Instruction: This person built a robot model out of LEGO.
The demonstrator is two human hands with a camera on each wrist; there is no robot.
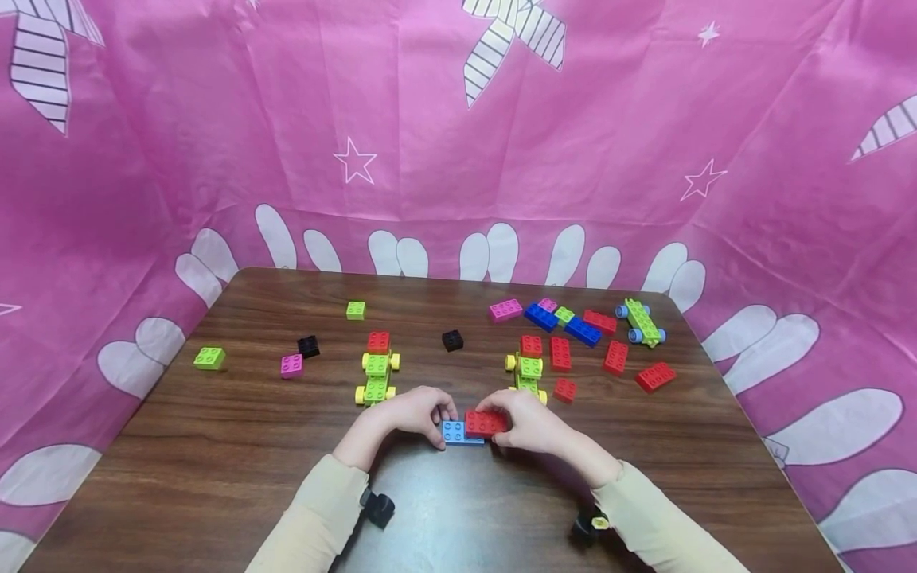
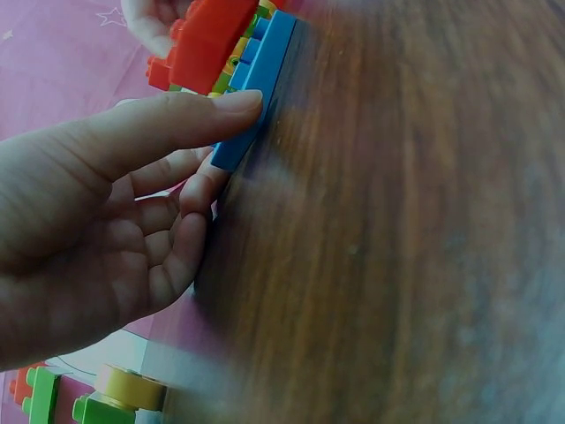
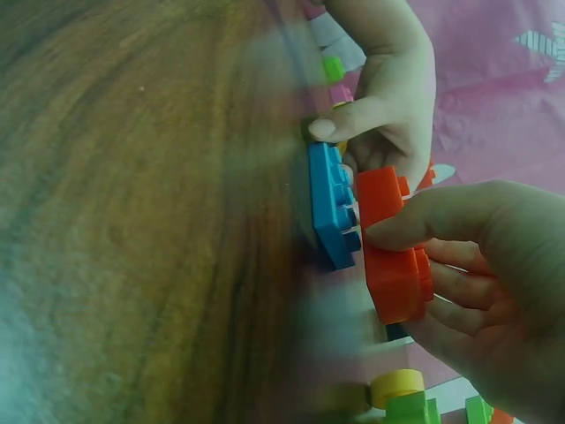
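Observation:
My left hand (image 1: 415, 410) pinches the left end of a light blue plate-shaped toy brick (image 1: 453, 432) lying on the table, thumb on its near side. In the left wrist view the thumb presses along the blue brick (image 2: 272, 62). From the right, my right hand (image 1: 530, 422) grips a thicker red brick (image 1: 481, 424) between thumb and fingers, over the right part of the blue one. A narrow gap shows between the red brick (image 3: 393, 287) and the blue brick's studs in the right wrist view.
Two green wheeled bases (image 1: 376, 378) (image 1: 528, 368) with red bricks behind stand beyond the hands. Loose red bricks (image 1: 561, 353), blue bricks (image 1: 583, 331) and a blue-wheeled base (image 1: 642, 322) lie at right. Black (image 1: 308, 345), pink (image 1: 291, 365) and green bricks (image 1: 209, 358) lie left.

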